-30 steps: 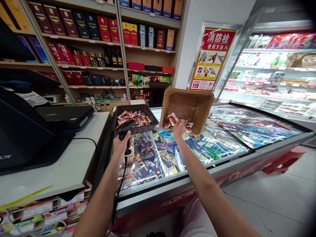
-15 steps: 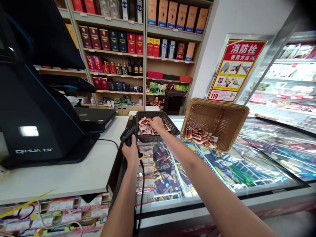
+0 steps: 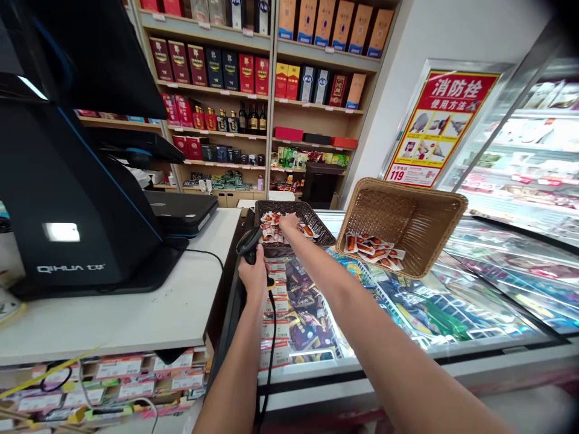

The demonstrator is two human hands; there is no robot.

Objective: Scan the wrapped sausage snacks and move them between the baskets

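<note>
My left hand is closed around the handle of a black barcode scanner, its head tilted up toward the dark basket. A black cord hangs from the scanner along my forearm. Inside the dark brown woven basket, my right hand reaches among small wrapped sausages; its fingertips are mostly hidden, so what it grips cannot be made out. To the right, a tilted light brown wicker basket holds several more wrapped sausages at its lower edge.
Both baskets rest on a glass-topped freezer full of packaged goods. On the left, a black checkout machine stands on a white counter. Shelves of boxed bottles rise behind, and a red poster hangs on the wall.
The view has shifted a little, so the scene sits further right. My right hand has moved slightly within the dark basket. My left hand still holds the scanner beside it.
</note>
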